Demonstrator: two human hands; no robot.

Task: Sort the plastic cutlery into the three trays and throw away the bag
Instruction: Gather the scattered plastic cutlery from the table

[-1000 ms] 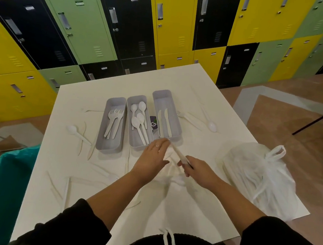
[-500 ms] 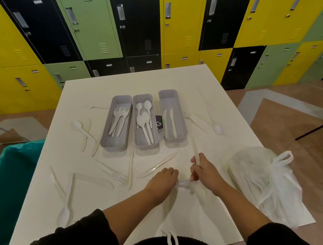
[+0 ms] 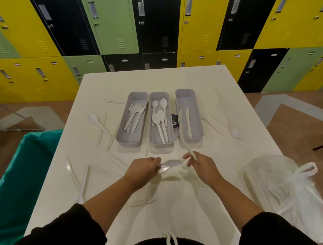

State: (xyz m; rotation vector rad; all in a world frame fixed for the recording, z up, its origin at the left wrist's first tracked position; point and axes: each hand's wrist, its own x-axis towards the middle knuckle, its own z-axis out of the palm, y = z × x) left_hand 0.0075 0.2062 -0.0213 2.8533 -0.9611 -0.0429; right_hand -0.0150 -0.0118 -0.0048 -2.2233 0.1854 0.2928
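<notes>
The head camera looks down on a white square table (image 3: 169, 210) where three grey oblong plastic trays (image 3: 132, 120) stand side by side just beyond the hands, probably so each kind gets its own bin within easy reach: white plastic forks (image 3: 135, 116) in the left one, white plastic spoons (image 3: 160, 120) in the middle, white plastic knives (image 3: 185, 122) in the right. The left hand (image 3: 143, 171) pinches a pale, blurred utensil (image 3: 170, 163), its fingers curled shut on it; what kind it is I cannot tell. The right hand (image 3: 203, 166) grips a slim white piece (image 3: 188, 148) that angles up toward the knife tray, likely a knife bound there. More loose white cutlery (image 3: 98, 124) lies scattered left and right of the trays, so sorting looks part done. The crumpled white plastic bag (image 3: 283, 182) sits at the table's right edge, not yet discarded; a bin with a teal liner (image 3: 17, 178) waits at the left edge. A dark card (image 3: 175, 121) between the middle and right trays shows a pale "G"-like mark; nothing more is legible.
</notes>
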